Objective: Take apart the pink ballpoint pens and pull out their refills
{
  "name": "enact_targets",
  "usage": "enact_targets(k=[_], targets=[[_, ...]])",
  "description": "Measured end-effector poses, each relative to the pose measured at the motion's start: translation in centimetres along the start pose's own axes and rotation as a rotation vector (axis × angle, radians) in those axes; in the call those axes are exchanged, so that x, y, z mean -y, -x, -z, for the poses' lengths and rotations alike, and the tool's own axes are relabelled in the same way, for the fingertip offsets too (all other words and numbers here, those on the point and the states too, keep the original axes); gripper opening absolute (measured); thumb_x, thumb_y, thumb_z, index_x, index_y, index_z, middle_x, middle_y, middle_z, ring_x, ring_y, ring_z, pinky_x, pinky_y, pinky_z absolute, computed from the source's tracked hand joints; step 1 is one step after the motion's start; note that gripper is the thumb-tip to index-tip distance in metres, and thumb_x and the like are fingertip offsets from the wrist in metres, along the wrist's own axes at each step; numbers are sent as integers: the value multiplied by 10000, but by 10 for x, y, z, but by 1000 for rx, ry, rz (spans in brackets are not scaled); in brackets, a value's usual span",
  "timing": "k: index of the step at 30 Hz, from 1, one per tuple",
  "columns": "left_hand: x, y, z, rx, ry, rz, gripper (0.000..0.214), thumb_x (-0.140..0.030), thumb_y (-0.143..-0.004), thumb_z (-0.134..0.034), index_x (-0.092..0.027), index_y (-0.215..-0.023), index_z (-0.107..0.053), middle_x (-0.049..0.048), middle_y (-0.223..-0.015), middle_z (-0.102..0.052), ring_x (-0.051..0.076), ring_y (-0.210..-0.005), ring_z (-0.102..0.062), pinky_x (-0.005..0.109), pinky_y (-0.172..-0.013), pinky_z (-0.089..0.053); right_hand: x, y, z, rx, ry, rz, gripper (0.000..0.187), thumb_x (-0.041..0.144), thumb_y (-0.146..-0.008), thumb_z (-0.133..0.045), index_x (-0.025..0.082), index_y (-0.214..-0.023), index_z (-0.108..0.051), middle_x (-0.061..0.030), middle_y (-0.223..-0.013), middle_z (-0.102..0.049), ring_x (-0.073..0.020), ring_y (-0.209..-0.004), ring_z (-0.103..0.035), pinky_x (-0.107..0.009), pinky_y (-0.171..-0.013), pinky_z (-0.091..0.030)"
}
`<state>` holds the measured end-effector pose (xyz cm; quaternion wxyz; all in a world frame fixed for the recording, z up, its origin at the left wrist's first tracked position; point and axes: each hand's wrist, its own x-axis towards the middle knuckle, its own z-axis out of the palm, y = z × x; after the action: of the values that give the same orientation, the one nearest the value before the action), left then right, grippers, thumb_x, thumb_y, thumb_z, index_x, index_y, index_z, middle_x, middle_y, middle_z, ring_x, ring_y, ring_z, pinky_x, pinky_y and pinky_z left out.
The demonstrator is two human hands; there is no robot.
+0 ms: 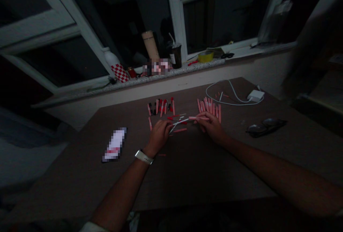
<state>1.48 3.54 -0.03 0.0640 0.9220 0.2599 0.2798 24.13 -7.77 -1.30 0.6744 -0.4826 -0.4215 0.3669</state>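
The room is dim. My left hand [160, 135], with a white watch on its wrist, is closed near several thin white refills [179, 122] on the brown table [187, 175]. My right hand [211, 125] pinches a pink pen barrel [197, 118] that points left toward the refills. A row of pink pen barrels [210, 107] lies just beyond my right hand. A second row of pink, red and black pen parts [161, 107] lies beyond my left hand. A loose pink piece [180, 130] rests between my hands.
A blurred-out flat object [115, 144] lies left of my left hand. Dark glasses [265, 125] lie at the right, a white charger with cable [255, 95] behind them. The window sill [160, 76] holds a checked bottle [115, 66], a cup [175, 55] and yellow tape [205, 56].
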Motion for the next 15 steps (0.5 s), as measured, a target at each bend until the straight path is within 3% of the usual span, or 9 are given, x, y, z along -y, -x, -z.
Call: enact_targets(k=[15], targets=[[-3, 0, 3, -68, -8, 21, 151, -240, -1003, -463, -191, -1012, -605, 61, -965, -671, 212, -930, -590, 341, -828, -479, -6, -3, 3, -40, 3, 33, 322, 504, -777, -688, 208, -851, -585, -5, -738, -685, -83, -433, -425, -218, -398, -321]])
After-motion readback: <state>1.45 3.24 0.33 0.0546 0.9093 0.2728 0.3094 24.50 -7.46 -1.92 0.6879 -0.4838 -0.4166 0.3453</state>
